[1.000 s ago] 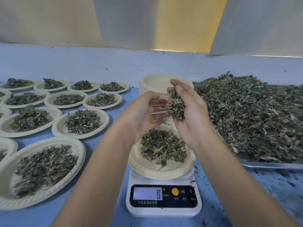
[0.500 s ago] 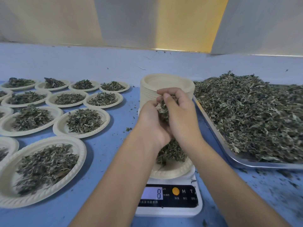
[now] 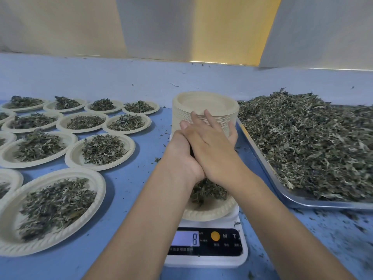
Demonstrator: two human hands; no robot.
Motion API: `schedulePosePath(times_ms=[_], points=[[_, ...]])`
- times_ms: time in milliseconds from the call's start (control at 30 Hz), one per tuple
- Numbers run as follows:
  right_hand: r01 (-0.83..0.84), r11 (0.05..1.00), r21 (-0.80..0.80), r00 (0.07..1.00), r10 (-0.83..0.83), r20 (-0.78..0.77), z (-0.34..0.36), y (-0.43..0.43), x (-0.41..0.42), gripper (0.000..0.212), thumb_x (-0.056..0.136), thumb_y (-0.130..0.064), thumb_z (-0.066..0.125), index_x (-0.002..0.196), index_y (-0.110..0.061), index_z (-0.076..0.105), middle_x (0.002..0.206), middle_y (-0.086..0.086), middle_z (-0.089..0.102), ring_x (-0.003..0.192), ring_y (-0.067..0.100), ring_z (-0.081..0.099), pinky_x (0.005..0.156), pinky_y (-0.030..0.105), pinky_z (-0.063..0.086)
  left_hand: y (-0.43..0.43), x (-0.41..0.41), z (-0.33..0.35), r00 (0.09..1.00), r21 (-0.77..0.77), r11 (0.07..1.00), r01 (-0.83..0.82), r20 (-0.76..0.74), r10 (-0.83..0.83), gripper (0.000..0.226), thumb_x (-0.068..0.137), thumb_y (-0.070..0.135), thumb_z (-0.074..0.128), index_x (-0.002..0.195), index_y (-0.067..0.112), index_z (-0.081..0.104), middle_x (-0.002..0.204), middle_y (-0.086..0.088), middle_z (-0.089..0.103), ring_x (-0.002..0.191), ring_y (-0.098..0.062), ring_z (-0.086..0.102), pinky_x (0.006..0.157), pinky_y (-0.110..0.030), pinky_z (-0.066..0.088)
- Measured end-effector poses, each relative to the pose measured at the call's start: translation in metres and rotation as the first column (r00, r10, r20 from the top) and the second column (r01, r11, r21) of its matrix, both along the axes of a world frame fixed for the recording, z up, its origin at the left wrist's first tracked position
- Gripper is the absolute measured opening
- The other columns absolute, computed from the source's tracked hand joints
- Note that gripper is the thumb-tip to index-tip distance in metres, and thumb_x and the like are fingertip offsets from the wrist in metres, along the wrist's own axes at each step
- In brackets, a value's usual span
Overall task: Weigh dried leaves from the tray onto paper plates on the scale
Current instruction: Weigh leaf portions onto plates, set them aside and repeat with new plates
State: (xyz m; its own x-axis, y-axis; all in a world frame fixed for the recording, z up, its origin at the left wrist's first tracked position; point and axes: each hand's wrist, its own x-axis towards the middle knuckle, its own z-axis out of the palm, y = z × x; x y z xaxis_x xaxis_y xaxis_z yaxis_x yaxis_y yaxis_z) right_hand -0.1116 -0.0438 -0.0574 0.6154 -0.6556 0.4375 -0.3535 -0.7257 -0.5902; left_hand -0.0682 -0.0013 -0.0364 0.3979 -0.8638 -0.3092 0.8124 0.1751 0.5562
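A: Green-grey dried leaves (image 3: pixel 210 191): any in the fingers (image 3: pixel 211 121)?
B: Can't tell; palms hide that. The right hand (image 3: pixel 214 152) lies straight-fingered across the relaxed left hand (image 3: pixel 179 156), above the leaves on the paper plate (image 3: pixel 207 213), on the scale (image 3: pixel 203 259). The tray (image 3: pixel 323 205) sits just right.

Spreading wide and blue across the foreground as a matte surface (image 3: pixel 129 178), scattered toward the right with dark specks (image 3: pixel 347 217). Rising along the far edge into a paler blue back ledge (image 3: pixel 80 77), lightly flecked and scuffed. Standing behind it as a wall of upright panels: a beige panel (image 3: pixel 56 23) at left, a grey panel (image 3: pixel 157 23) at centre, a yellow panel (image 3: pixel 236 27) glowing beside it, a pale slanted panel (image 3: pixel 327 31) filling the far right. Catching the light along the wall's foot as a thin bright strip (image 3: pixel 222 63).
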Motion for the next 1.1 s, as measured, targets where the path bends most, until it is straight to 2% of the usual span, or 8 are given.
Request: schedulePosePath(times_ms=[67,167,267,367,600,767,867,1100], points=[[-0.039,0.998,0.058,0.999,0.038,0.025,0.001,0.000,-0.002,0.037,0.101,-0.040,0.034,0.129,-0.033,0.056,0.156,-0.013,0.024,0.141,-0.005,0.002,0.113,0.028,-0.016,-0.004,0.004,-0.003,1.000,0.006,1.000,0.002,-0.008,-0.002,0.040,0.101,0.038,0.029,0.075,0.018,0.051,0.073,0.003,0.055,0.084,0.002,0.049,0.042,-0.014,0.042],[-0.186,0.945,0.270,0.955,0.109,0.276,0.009,0.003,-0.005,0.030,0.099,-0.037,0.043,0.122,-0.035,0.061,0.140,-0.019,0.043,0.133,-0.005,0.022,0.114,0.024,0.006,-0.002,0.009,-0.004,0.952,-0.146,0.987,0.062,-0.290,-0.102,0.035,0.100,0.026,0.033,0.085,0.009,0.060,0.081,-0.008,0.062,0.087,-0.019,0.060,0.055,-0.028,0.050],[-0.374,0.845,0.383,0.822,0.112,0.558,0.020,0.003,-0.008,0.026,0.095,-0.026,0.048,0.113,-0.025,0.067,0.110,-0.017,0.061,0.103,-0.010,0.053,0.090,0.008,0.037,-0.004,0.024,-0.003,0.979,-0.012,1.000,0.025,-0.201,-0.027,0.041,0.100,0.015,0.028,0.069,0.005,0.054,0.062,-0.009,0.058,0.060,-0.021,0.056,0.061,-0.029,0.052],[-0.376,0.807,0.455,0.794,0.028,0.607,0.019,-0.007,-0.010,0.023,0.096,-0.015,0.047,0.099,-0.023,0.068,0.113,-0.009,0.065,0.112,0.002,0.055,0.098,0.022,0.041,0.001,0.036,0.002,0.978,-0.030,0.998,-0.050,-0.203,0.043,0.038,0.099,0.013,0.026,0.073,0.004,0.053,0.069,-0.009,0.055,0.062,-0.020,0.055,0.069,-0.025,0.048],[-0.195,0.781,0.593,0.977,0.098,0.191,0.006,-0.027,-0.019,0.017,0.088,-0.007,0.058,0.082,-0.016,0.071,0.077,-0.006,0.069,0.059,-0.001,0.057,0.053,0.013,0.045,0.011,0.054,0.004,0.964,-0.054,0.987,-0.152,-0.229,0.136,0.036,0.097,0.007,0.024,0.073,0.002,0.050,0.050,-0.010,0.054,0.053,-0.020,0.053,0.061,-0.025,0.048],[-0.050,0.935,0.351,0.965,0.136,-0.225,0.001,-0.030,-0.021,0.012,0.075,-0.032,0.077,0.085,-0.028,0.069,0.079,-0.015,0.065,0.080,0.004,0.060,0.077,0.025,0.049,0.012,0.059,0.002,0.956,-0.054,0.982,-0.182,-0.245,0.164,0.034,0.098,0.007,0.025,0.076,0.002,0.050,0.049,-0.009,0.053,0.056,-0.019,0.053,0.062,-0.025,0.050],[-0.067,0.942,0.328,0.928,0.180,-0.327,0.000,-0.026,-0.020,0.029,0.072,-0.032,0.080,0.099,-0.027,0.070,0.088,-0.015,0.065,0.090,0.008,0.061,0.083,0.025,0.049,0.010,0.059,0.001,0.957,-0.057,0.981,-0.188,-0.236,0.170,0.034,0.096,0.004,0.023,0.075,0.003,0.049,0.055,-0.007,0.051,0.057,-0.019,0.051,0.064,-0.023,0.047],[-0.080,0.982,0.173,0.940,0.132,-0.313,-0.003,-0.025,-0.019,0.015,0.077,-0.017,0.078,0.091,-0.021,0.075,0.072,-0.014,0.061,0.064,-0.004,0.051,0.051,0.002,0.036,0.008,0.059,-0.001,0.964,-0.030,0.987,-0.158,-0.219,0.148,0.035,0.098,0.005,0.025,0.073,0.003,0.050,0.069,-0.007,0.052,0.059,-0.019,0.052,0.065,-0.023,0.047]])
